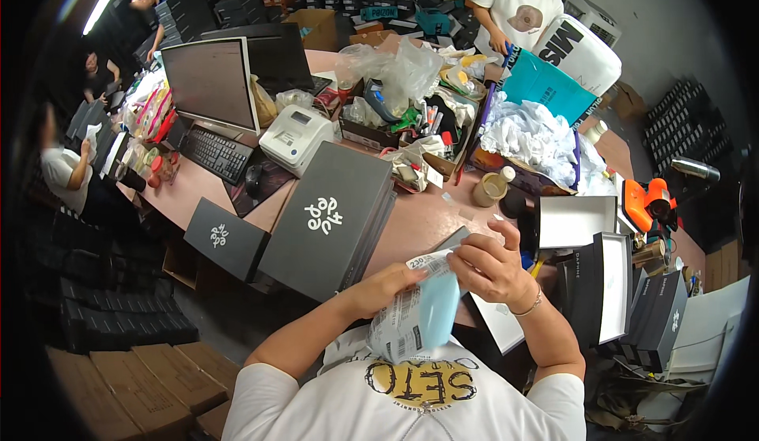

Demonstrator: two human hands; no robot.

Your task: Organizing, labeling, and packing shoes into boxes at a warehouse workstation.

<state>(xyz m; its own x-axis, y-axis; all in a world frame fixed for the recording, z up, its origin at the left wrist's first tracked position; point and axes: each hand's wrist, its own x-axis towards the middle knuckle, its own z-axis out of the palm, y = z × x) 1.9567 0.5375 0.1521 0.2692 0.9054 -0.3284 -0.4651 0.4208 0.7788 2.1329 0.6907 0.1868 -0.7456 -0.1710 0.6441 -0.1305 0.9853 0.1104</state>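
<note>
In front of my chest is a curled strip of printed white labels with a light blue backing (439,308). My left hand (387,289) closes on its upper left edge, the thumb lying near the top label. At the strip's top right corner, the fingertips of my right hand (496,271) are pinched together, with the index finger raised. Whether a single label has come loose between them is hidden. Just beyond my hands shows the end of a dark grey box (455,239). An open white tray-like box part (498,322) lies below my right wrist.
Dark grey shoe boxes (328,219) are stacked on the table at left, near a label printer (296,136), keyboard (213,154) and monitor (209,85). A bin of crumpled white paper (530,136), a jar (490,188) and an orange tape dispenser (648,204) stand right. Across the table is a co-worker (518,10).
</note>
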